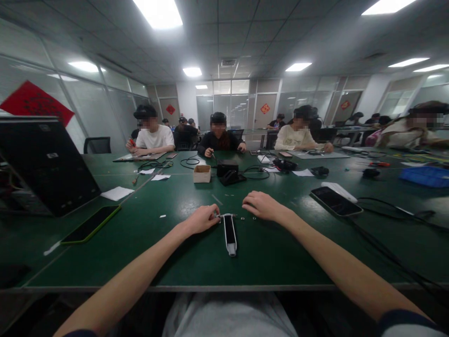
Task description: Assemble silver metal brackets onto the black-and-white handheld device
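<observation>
A long, narrow white-edged casing (230,236) with a dark inside lies on the green table in front of me, its narrow end toward me. My left hand (202,218) is beside the casing's far end, thumb and fingers pinched together at a small part too tiny to name. Just right of the casing's top, my right hand (262,204) is over the table with loosely bent fingers, nothing visible in them. Below its fingers lie a small metallic piece (242,218) and another small piece (254,218).
Around the work area are a cardboard box (201,174), a black device (228,171), a green-edged phone (91,224), another phone (336,201) and black cables (377,248). A black computer case (49,168) stands left. A blue tray (424,176) is right. Several people sit opposite.
</observation>
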### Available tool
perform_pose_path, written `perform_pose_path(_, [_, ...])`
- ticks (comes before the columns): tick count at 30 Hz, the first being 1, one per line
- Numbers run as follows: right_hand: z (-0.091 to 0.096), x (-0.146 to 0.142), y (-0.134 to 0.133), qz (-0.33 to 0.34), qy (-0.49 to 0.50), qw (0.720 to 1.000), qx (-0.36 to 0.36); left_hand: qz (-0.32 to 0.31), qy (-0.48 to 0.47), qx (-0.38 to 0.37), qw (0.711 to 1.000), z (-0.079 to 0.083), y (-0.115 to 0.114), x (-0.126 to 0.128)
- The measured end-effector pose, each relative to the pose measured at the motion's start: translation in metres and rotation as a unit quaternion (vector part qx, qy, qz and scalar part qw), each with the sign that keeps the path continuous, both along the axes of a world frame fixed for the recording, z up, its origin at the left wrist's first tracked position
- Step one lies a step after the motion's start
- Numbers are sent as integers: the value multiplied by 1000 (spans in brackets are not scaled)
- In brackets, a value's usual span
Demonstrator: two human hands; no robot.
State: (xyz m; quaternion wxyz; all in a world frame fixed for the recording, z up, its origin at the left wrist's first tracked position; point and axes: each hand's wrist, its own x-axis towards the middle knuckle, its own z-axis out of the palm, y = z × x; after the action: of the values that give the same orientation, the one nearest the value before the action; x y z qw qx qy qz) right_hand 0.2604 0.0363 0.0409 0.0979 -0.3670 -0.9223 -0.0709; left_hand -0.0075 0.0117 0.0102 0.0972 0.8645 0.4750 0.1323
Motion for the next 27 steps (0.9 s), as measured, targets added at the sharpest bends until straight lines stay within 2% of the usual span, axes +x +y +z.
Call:
perform_pose_path(2, [10,13,4,-72,-7,997,9,-4,2,1,1000,2,-1,1])
perform_pose_path(4, [16,25,6,-150,-23,988,-16,-8,7,5,1000,2,-2,1])
perform_pose_path(7, [15,36,9,-254,-60,958,-117,-8,10,8,1000,0,-1,1])
perform_pose_path(10, [8,39,11,-299,-93,930,-192,-9,20,16,1000,-2,0,1])
perform_pose_path(13, [4,38,12,-292,-94,932,-191,-10,30,28,999,-5,1,1])
perform_pose_path(17, [10,33,11,-275,-74,948,-140,-13,34,28,999,-4,1,2])
perform_pose_path(19, [12,26,7,-243,-40,964,-102,-20,40,26,999,-3,0,2])
perform_pose_path(21, [11,17,2,-180,15,980,-82,-22,48,26,998,-1,0,1])
perform_pose_path(24, [4,-1,-8,-76,109,983,-128,-13,59,29,998,1,0,-3])
perform_pose_path(27, [-6,-17,-15,-30,157,961,-225,-4,62,33,997,2,3,-7])
